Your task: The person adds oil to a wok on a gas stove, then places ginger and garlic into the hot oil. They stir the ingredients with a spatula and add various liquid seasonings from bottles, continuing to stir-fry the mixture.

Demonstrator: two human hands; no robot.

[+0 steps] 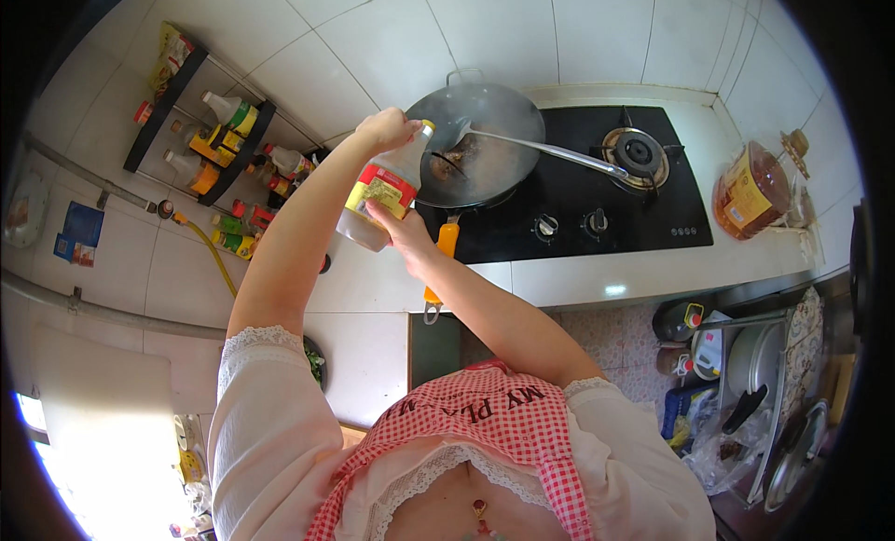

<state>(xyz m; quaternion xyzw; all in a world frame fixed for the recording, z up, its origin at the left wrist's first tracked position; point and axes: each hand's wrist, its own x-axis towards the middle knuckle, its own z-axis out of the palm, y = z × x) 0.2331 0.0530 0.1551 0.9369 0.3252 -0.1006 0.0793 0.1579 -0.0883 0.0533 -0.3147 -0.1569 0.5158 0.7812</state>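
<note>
A clear bottle (381, 191) with a red and yellow label and a yellow cap or rim leans toward a steaming wok (503, 114). My left hand (387, 130) grips it near the neck. Lower down, my right hand (404, 235) holds its body close to the base. Browned food (454, 160) lies in the wok beneath the steam. A thin dark streak crosses the food; whether it is poured liquid, I cannot tell. A metal spatula (559, 152) rests in the wok, its handle reaching right over the rim. The wok's orange handle (447, 240) points toward me, beside my right forearm.
The black gas hob (573, 198) has a second burner (635, 156) at right. A jar of amber liquid (752, 191) stands beyond it. Wall racks (238, 153) at left hold several condiment bottles. A pot rack (759, 359) stands at lower right. A yellow hose (213, 251) hangs at left.
</note>
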